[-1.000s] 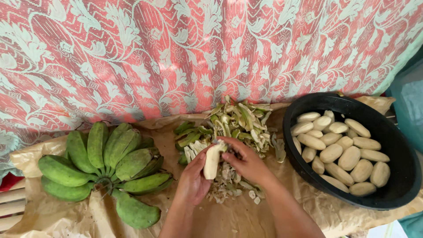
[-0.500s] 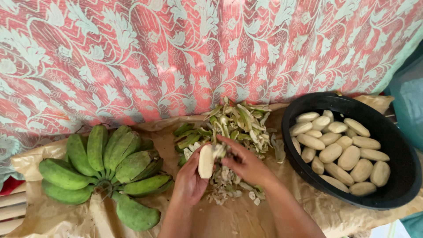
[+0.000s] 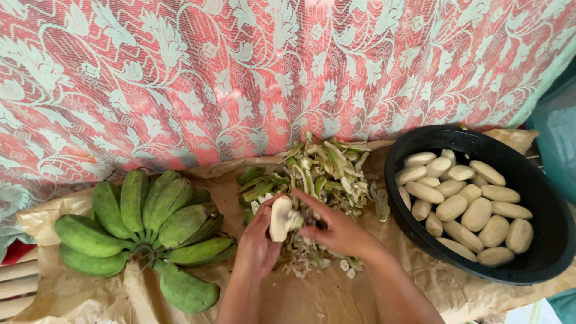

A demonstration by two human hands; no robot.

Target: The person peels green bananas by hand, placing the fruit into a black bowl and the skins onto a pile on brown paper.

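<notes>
My left hand (image 3: 257,246) grips a pale peeled banana (image 3: 280,218), held upright over a heap of green peels (image 3: 315,171). My right hand (image 3: 336,228) presses against the banana's right side with curled fingers; whether it holds a tool is hidden. To the left lies a bunch of green unpeeled bananas (image 3: 141,231). A black round basin (image 3: 543,264) at the right holds several peeled bananas (image 3: 465,207).
Everything rests on crumpled brown paper (image 3: 318,297). A red and pale green patterned cloth (image 3: 270,72) hangs behind as a backdrop. Small peel scraps (image 3: 312,261) lie under my hands. A teal object (image 3: 558,144) stands at the far right.
The peeled banana has turned more upright between my hands and shifted slightly left. The bunch, the peels and the basin have not moved.
</notes>
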